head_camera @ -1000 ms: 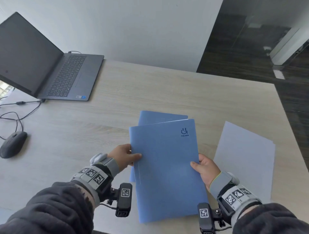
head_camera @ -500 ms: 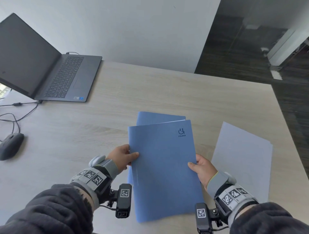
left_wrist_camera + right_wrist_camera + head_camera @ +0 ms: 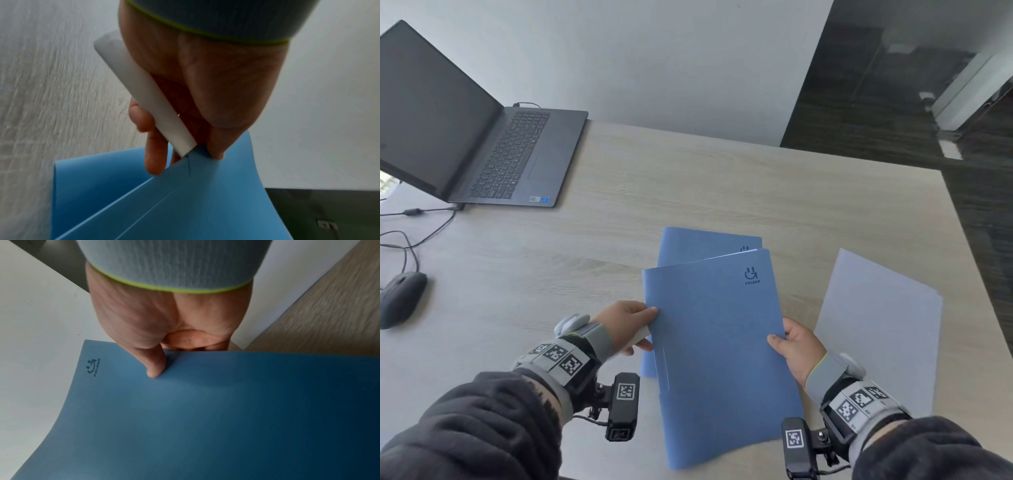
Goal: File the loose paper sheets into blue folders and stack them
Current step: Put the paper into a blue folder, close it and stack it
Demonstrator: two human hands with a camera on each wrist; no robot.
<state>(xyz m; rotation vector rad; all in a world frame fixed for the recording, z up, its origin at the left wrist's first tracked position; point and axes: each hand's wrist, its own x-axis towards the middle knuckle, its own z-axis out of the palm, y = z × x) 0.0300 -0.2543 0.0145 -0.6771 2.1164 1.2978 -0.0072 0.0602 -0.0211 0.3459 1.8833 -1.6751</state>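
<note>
From the head view we see the left hand [image 3: 625,325] and right hand [image 3: 796,349] pinching the top folder [image 3: 719,359] by its side edges, above a second folder [image 3: 702,245] on the worktop [image 3: 688,185]. Loose paper [image 3: 876,329] lies right of the top folder. In the left wrist view we see the thumb clamped on the folder's edge; in the right wrist view, likewise.

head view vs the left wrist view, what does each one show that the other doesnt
Only the head view shows the right hand gripping the top folder's right edge, the loose paper sheets to its right, the laptop and the mouse. Only the left wrist view shows, from below, the left hand's fingers curled under the folder's edge. Both show the left hand pinching the top folder above a second blue folder, and the table.
</note>
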